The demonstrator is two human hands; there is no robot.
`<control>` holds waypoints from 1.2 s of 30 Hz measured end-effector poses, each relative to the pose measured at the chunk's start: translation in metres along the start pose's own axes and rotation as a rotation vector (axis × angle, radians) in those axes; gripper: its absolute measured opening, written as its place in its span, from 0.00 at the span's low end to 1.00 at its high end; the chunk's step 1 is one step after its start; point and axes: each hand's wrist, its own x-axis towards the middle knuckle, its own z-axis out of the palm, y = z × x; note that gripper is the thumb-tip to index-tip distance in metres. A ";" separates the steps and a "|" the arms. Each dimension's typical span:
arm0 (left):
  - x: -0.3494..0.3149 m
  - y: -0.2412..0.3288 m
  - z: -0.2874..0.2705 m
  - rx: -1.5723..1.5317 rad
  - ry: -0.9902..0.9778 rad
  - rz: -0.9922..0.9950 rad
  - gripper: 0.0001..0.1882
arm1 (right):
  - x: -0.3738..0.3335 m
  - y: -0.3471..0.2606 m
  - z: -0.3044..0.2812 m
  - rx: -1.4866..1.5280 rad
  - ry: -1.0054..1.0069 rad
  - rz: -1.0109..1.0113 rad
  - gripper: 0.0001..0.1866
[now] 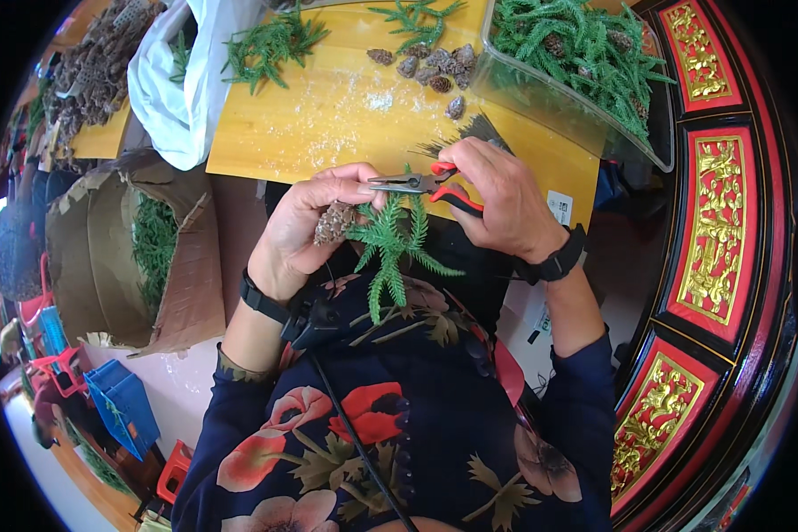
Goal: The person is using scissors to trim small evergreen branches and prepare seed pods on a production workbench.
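My left hand [297, 222] is closed on a brown pine cone [335, 223] beside an artificial green sprig [390, 253] whose needled tips hang down over my lap. In my right hand [505, 199] are red-and-black handled pliers [427, 183], gripped by the handles. Their long jaws point left and lie against the top of the sprig, close to my left fingertips. Whether the jaws pinch a wire or the stem is too small to tell. A bundle of thin dark wires [488, 131] lies on the yellow table behind my right hand.
Several loose pine cones [439, 64] and green sprigs [275, 46] lie on the yellow table [284, 124] among white crumbs. A clear plastic bin [541, 102] of greenery stands at the far right. At left are a white plastic bag [173, 97] and an open cardboard box [97, 257].
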 end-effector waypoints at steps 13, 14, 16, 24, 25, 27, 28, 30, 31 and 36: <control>0.005 -0.012 0.014 0.678 0.467 0.465 0.04 | -0.001 -0.025 0.011 0.330 -0.221 0.502 0.10; 0.005 -0.012 0.014 0.678 0.468 0.465 0.04 | -0.003 -0.024 0.012 0.331 -0.222 0.502 0.10; 0.005 -0.011 0.013 0.615 0.446 0.444 0.05 | -0.009 -0.021 0.017 0.310 -0.190 0.476 0.11; 0.002 -0.009 0.012 0.561 0.375 0.423 0.06 | -0.011 -0.025 0.010 0.137 -0.170 0.374 0.12; 0.002 -0.009 0.012 0.549 0.362 0.426 0.06 | -0.011 -0.025 0.011 0.106 -0.156 0.361 0.13; 0.001 -0.007 0.011 0.528 0.345 0.395 0.06 | -0.010 -0.024 0.010 0.116 -0.146 0.335 0.13; 0.000 -0.006 0.010 0.507 0.329 0.364 0.06 | -0.009 -0.024 0.009 0.126 -0.136 0.308 0.13; -0.001 -0.003 0.006 0.487 0.311 0.332 0.06 | -0.008 -0.020 0.009 0.136 -0.125 0.284 0.14; -0.001 -0.001 0.001 0.419 0.253 0.272 0.06 | -0.008 -0.017 0.009 0.124 -0.096 0.226 0.14; 0.000 0.002 -0.009 0.208 0.077 0.128 0.07 | -0.004 -0.012 0.004 0.127 -0.094 0.154 0.13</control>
